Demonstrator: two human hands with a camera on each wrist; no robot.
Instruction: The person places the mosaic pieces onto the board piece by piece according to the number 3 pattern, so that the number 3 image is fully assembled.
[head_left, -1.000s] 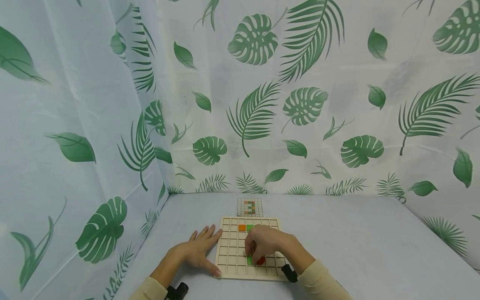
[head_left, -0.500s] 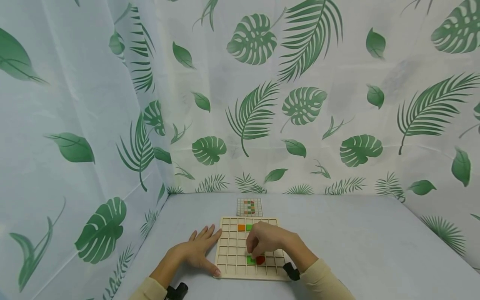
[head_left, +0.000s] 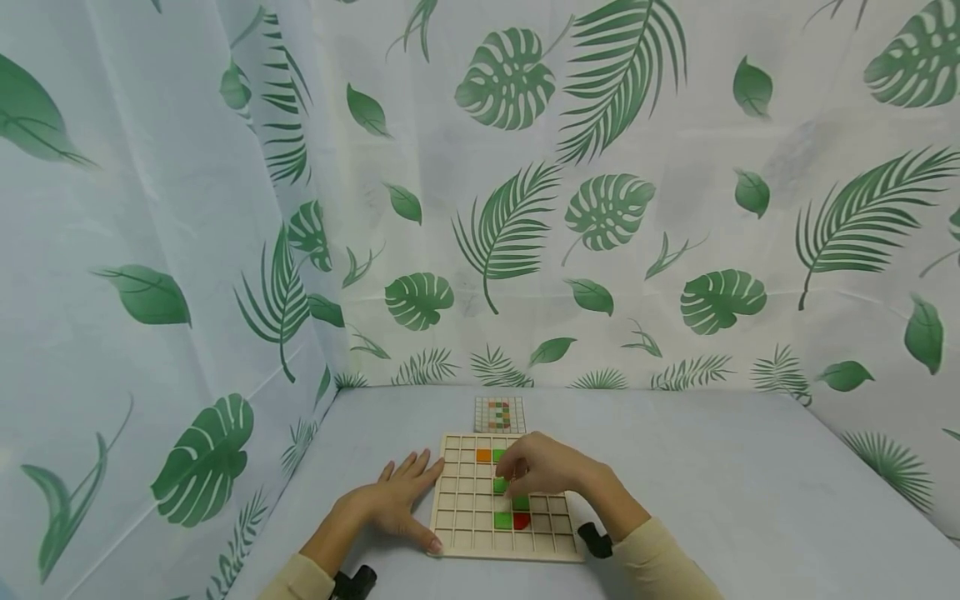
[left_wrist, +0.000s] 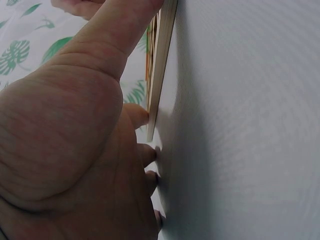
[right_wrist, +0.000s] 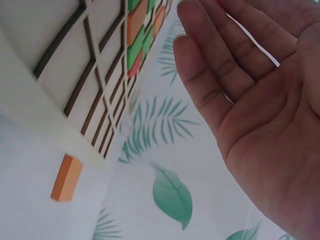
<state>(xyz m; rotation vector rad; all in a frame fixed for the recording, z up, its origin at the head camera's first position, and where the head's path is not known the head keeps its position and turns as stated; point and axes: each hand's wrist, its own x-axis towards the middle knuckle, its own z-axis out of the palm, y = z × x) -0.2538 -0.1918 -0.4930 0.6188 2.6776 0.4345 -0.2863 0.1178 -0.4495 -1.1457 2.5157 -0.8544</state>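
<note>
A wooden grid board [head_left: 465,500] lies on the table with coloured tiles in its squares. Visible tiles include an orange tile [head_left: 483,455] on the far row, a green tile [head_left: 521,503], and a red tile [head_left: 521,521] with a rounded side on a near row. My left hand [head_left: 390,504] lies flat beside the board, fingers spread, thumb at its near left corner. In the left wrist view the thumb and a fingertip meet the board's edge [left_wrist: 162,60]. Over the board's right half hovers my right hand [head_left: 543,467], fingers loosely bent, covering some squares. Nothing shows in its grasp.
A small pattern card [head_left: 500,415] with a coloured grid lies just beyond the board. In the right wrist view, a loose orange block [right_wrist: 66,178] rests on the table beside the board. Leaf-printed white curtains [head_left: 600,333] rise behind and on the left.
My right hand has lifted away from the near rows and shifted toward the far right side of the board. Green tiles it had covered now show. My left hand stays in place.
</note>
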